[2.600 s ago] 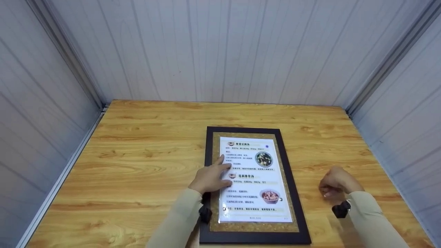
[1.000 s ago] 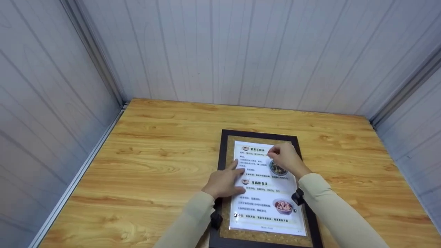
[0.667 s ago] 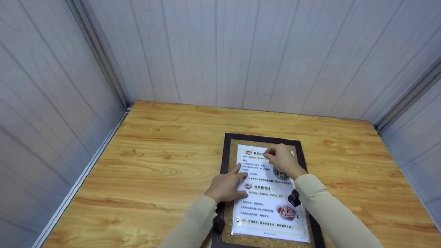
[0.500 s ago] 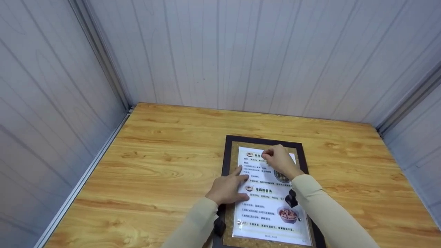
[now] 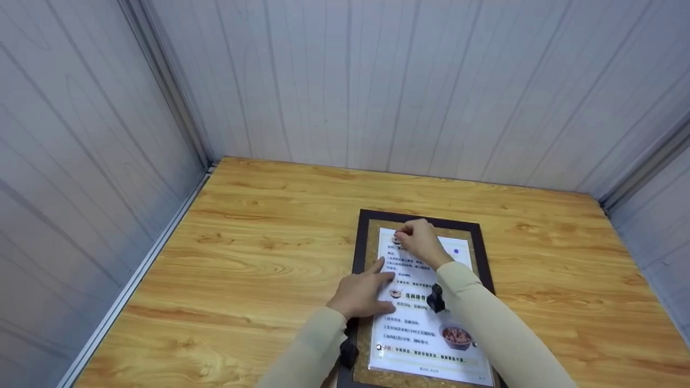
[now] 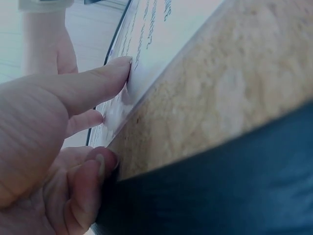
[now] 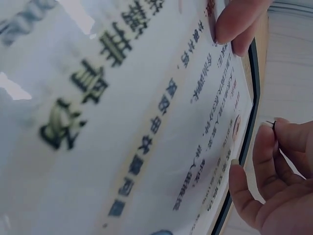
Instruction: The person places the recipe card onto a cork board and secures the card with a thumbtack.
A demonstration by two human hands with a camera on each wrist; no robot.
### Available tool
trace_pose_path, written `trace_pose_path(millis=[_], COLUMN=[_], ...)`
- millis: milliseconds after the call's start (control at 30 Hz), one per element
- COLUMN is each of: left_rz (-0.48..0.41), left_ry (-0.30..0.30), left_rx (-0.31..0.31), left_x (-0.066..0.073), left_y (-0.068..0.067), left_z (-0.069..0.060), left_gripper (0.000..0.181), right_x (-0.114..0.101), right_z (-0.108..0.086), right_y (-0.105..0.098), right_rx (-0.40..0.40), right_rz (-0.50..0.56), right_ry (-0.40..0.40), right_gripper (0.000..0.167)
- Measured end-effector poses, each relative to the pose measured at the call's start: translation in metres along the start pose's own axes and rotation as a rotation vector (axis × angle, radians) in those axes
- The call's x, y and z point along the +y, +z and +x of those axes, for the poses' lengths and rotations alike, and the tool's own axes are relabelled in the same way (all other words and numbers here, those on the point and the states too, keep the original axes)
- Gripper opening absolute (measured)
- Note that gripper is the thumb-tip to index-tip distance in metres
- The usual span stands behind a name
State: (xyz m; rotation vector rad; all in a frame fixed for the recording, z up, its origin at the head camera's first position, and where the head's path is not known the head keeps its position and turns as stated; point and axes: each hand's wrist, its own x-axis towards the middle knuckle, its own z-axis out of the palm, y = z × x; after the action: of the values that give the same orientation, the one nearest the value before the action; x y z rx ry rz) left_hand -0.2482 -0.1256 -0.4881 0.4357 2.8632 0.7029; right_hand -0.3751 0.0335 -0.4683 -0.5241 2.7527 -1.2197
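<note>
A laminated recipe sheet (image 5: pixel 401 327) lies on a dark-framed cork board (image 5: pixel 489 272). My left hand (image 5: pixel 360 294) rests on the sheet's left edge with thumb and fingers spread; the left wrist view shows its thumb touching the plastic. Above the sheet's upper left corner is my right hand (image 5: pixel 423 242). In the right wrist view it pinches a small thumbtack (image 7: pixel 273 126) between thumb and index finger, the thin point sticking out. A blue thumbtack (image 5: pixel 456 251) sits in the upper right corner. Lower down are two more tacks, one left (image 5: pixel 379 347) and one right (image 5: pixel 474 344).
The board lies on a wood-grain table (image 5: pixel 259 258), near the front edge of the head view. Pale panel walls (image 5: pixel 377 81) close off the back and both sides. A small black device (image 5: pixel 349 353) is strapped to each wrist.
My right hand has come from the table right of the board to the sheet's top, then moved left across it, uncovering the blue thumbtack. The left hand stays on the sheet. The head view has shifted.
</note>
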Motion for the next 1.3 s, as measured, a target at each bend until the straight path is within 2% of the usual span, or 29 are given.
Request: trace_pose_path(millis=[133,467,633,900,1300], left_rz=[0.005,0.007,-0.002,0.027,0.004], left_ry=[0.002,0.012,0.006,0.036,0.01], left_rx=[0.007,0.007,0.005,0.033,0.033], left_x=[0.002,0.008,0.011,0.012,0.015], left_y=[0.001,0.005,0.004,0.006,0.008], left_z=[0.0,-0.003,-0.004,-0.005,-0.006], left_gripper=[0.068,0.066,0.065,0.064,0.064], right_x=[0.002,0.005,0.003,0.001,-0.009], right_z=[0.006,0.005,0.005,0.005,0.008], right_y=[0.003,0.006,0.006,0.005,0.003], right_rx=[-0.008,-0.033,-0.04,-0.043,-0.066], right_rz=[-0.003,0.003,0.004,-0.037,-0.128], right_ry=[-0.008,0.086,0.077,0.08,0.117], right_gripper=[0.014,0.014,0.014,0.014,0.014])
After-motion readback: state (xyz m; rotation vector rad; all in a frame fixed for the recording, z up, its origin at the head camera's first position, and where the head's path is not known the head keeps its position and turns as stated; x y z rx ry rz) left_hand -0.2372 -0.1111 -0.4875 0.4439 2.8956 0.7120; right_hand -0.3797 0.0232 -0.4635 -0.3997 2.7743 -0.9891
